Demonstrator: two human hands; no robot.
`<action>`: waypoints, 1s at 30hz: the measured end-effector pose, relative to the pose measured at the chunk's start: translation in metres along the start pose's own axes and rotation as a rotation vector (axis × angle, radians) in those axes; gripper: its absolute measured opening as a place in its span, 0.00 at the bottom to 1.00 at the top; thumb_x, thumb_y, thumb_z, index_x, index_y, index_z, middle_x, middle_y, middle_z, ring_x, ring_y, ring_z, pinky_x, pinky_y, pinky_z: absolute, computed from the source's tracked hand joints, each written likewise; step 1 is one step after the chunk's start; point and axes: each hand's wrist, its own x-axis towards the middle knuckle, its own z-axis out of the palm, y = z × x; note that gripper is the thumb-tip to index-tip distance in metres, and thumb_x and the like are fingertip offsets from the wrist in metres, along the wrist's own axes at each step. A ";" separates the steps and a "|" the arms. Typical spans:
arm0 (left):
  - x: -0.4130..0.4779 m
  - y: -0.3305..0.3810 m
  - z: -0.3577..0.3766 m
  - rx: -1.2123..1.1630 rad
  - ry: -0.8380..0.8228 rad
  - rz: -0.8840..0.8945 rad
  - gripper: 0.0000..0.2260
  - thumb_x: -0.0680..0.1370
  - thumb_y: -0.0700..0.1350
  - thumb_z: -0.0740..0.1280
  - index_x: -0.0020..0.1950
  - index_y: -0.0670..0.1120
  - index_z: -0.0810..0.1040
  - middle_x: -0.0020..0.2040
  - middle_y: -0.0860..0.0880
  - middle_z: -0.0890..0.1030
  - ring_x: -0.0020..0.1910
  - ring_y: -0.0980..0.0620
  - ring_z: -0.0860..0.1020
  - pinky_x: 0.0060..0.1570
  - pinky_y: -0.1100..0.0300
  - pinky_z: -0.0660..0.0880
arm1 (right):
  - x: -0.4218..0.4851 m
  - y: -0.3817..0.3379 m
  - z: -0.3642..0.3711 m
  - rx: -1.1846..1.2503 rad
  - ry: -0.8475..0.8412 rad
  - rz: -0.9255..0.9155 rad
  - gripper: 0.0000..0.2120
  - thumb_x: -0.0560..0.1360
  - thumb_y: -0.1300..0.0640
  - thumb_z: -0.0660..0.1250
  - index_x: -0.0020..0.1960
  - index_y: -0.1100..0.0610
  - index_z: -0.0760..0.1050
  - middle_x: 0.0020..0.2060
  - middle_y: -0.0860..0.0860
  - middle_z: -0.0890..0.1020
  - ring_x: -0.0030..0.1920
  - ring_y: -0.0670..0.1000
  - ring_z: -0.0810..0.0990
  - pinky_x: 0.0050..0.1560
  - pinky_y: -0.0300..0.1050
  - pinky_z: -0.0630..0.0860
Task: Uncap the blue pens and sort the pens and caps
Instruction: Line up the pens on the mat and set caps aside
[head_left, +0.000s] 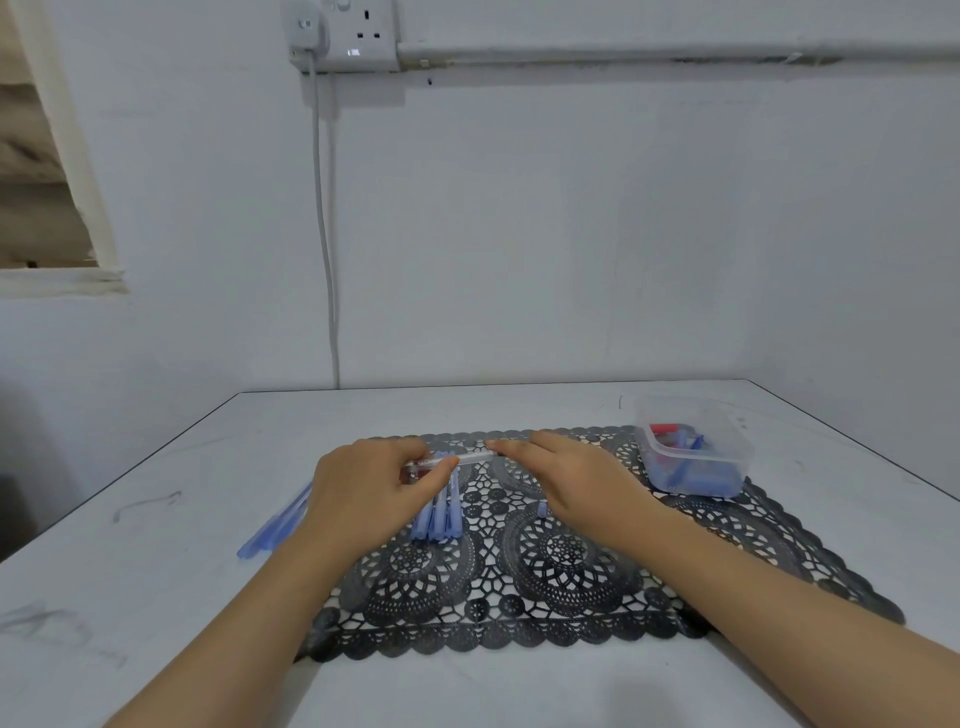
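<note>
Left hand: curled round the left end of the held pen, thumb pressed along the barrel.
Right hand: fingertips pinch the pen's right end; the other fingers lie fairly straight, and the cap itself is hidden under them.
Held pen: level between the two hands, just above the mat; clear barrel with a reddish tint by the left thumb, so I cannot tell that it is a blue one.
Pen bunch: blue, lying under and just right of the left hand, between the hands.
Left pile: blue pens on the table, just outside the left hand.
Loose cap: on the mat, touching or nearly touching the right palm's edge.
Tub: beyond the right hand, holding blue and red pieces.
Risk, jerk: a stiff cap giving way at once could fling either hand wide, and the left wrist would scatter the bunch beneath it.
Risk, loose cap: the right palm could sweep it across the mat.
Risk, sorting: if this pen is red, uncapping it puts a wrong piece in the tub.
</note>
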 end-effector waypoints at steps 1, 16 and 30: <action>0.000 0.001 -0.001 -0.016 0.000 0.002 0.26 0.68 0.70 0.45 0.29 0.51 0.67 0.24 0.52 0.72 0.26 0.58 0.70 0.26 0.63 0.59 | 0.001 -0.001 0.000 -0.004 0.030 0.007 0.22 0.68 0.65 0.61 0.61 0.56 0.76 0.36 0.51 0.79 0.31 0.51 0.77 0.28 0.38 0.69; 0.000 0.006 -0.008 0.001 -0.022 -0.034 0.19 0.74 0.67 0.55 0.37 0.57 0.77 0.24 0.54 0.72 0.27 0.60 0.71 0.27 0.64 0.59 | 0.005 -0.014 -0.017 -0.164 0.045 0.413 0.33 0.71 0.29 0.48 0.53 0.50 0.80 0.46 0.48 0.82 0.49 0.48 0.77 0.49 0.45 0.70; -0.001 0.007 -0.004 0.006 0.022 0.009 0.29 0.68 0.71 0.45 0.38 0.55 0.79 0.24 0.56 0.73 0.27 0.63 0.70 0.27 0.66 0.59 | 0.005 -0.025 -0.014 0.033 0.095 0.204 0.09 0.76 0.56 0.66 0.50 0.59 0.82 0.42 0.53 0.83 0.46 0.54 0.79 0.45 0.48 0.77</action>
